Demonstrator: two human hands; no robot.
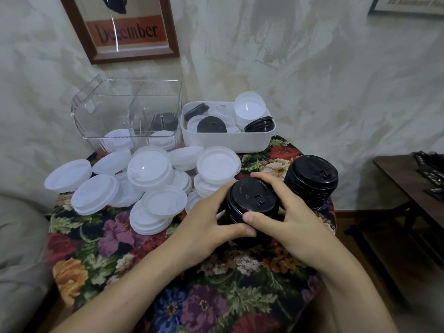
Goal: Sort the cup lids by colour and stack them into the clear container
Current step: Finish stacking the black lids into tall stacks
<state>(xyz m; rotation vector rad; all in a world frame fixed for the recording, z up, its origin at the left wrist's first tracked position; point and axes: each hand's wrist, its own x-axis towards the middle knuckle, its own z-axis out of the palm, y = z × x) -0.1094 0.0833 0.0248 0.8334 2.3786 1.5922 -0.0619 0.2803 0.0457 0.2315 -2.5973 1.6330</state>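
- Left hand (211,217) and right hand (286,217): both grip the short stack of black lids (252,198), which stands near the front right of the desk (216,296). The fingers (264,179) curl round its far rim and the thumbs press the near side.
- Step in hand, as judged: squaring this stack. Even pressure from both sides should seat the lids. Lifting from low on the stack should keep the bottom lids from dropping.
- Taller black stack (311,179): just beside the right hand, so it could be knocked.
- White lids (149,169): loose, overlapping piles to the left, not yet stacked.
- Clear container (96,111): at the back left, divided inside. Pale and dark shapes show through its walls, but whether they lie inside cannot be told.
- White bin (216,143): beside the container, holding mixed black and white lids.
- Surface: a floral cloth covers the desk. Its give may let tall stacks lean.
- Room: mottled pale wall, framed print (125,32) reading "December", dark wooden side desk (408,183) at the right.
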